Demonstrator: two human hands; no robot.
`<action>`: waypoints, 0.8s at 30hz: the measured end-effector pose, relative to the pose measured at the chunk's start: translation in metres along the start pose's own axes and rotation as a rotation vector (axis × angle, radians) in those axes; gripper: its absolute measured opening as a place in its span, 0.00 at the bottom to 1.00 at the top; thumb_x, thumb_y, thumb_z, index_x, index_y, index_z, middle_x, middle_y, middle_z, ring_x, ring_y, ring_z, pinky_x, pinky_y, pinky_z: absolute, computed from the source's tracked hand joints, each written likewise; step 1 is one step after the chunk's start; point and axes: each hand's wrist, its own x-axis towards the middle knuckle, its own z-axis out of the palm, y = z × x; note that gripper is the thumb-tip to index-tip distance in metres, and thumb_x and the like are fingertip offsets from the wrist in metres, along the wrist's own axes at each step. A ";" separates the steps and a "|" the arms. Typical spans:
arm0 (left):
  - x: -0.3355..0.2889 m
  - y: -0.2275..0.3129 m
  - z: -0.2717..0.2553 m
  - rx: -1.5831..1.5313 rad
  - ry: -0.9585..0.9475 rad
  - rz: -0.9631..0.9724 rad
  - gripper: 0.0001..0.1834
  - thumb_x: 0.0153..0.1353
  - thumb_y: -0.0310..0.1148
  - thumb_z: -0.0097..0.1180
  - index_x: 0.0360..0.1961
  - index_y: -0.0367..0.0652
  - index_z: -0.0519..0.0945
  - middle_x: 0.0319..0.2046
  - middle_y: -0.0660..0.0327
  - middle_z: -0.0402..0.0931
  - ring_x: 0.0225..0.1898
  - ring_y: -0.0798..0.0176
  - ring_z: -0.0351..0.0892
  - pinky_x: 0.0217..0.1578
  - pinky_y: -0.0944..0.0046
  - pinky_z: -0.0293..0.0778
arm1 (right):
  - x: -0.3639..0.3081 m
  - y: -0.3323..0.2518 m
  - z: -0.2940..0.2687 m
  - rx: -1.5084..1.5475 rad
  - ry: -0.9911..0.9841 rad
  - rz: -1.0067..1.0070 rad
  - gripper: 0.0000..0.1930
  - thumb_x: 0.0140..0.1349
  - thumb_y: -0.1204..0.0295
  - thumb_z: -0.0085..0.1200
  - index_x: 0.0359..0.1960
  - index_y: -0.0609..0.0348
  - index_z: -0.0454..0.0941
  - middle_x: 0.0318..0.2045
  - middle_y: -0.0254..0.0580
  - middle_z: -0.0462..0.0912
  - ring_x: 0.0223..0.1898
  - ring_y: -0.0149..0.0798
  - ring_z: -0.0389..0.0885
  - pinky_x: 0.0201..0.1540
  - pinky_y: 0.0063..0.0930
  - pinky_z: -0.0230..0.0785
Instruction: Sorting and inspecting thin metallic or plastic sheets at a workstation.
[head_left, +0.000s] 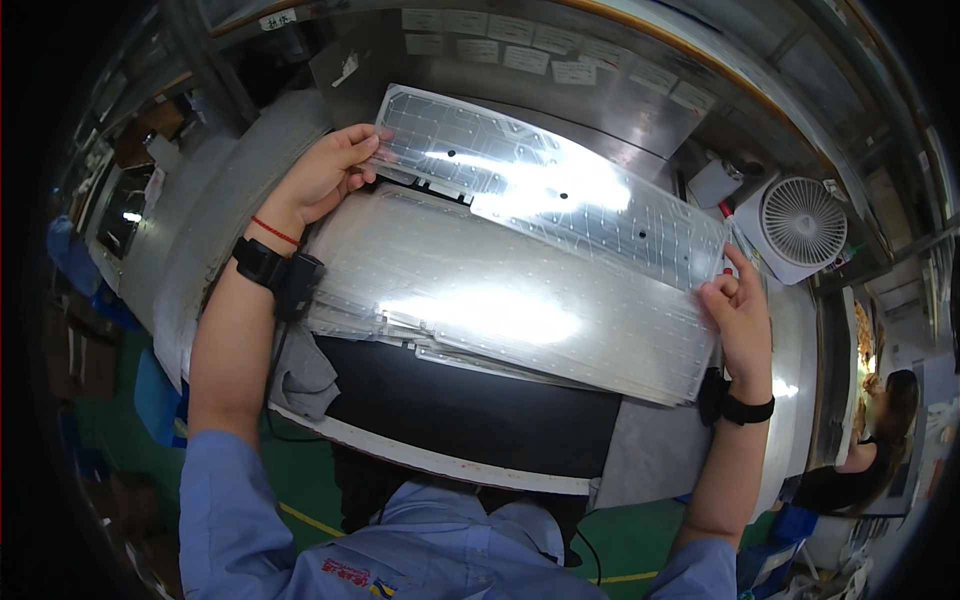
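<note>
Between both hands I hold up a long clear plastic sheet (520, 170) printed with fine circuit-like lines and a few dark dots. My left hand (335, 172) pinches its left end between thumb and fingers. At the other end, my right hand (738, 308) grips the lower right corner. The sheet is tilted, its left end farther away, and light glares off its middle. Beneath it lies a stack of similar clear sheets (450, 270), their near edges slightly uneven. The upper part of the stack is hidden behind the held sheet.
A black mat (460, 415) covers the bench's near edge, with grey cloths (305, 375) at its sides. A white fan (803, 222) stands at the right. Paper labels (525, 60) line the metal panel behind. Another person (870, 450) is at the far right.
</note>
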 end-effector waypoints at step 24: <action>-0.006 0.004 0.004 0.031 -0.211 -0.023 0.17 0.70 0.41 0.42 0.46 0.38 0.76 0.33 0.65 0.79 0.29 0.78 0.74 0.27 0.79 0.70 | 0.002 0.005 0.000 -0.116 0.073 -0.089 0.08 0.61 0.77 0.54 0.42 0.63 0.78 0.33 0.30 0.80 0.35 0.22 0.75 0.39 0.15 0.66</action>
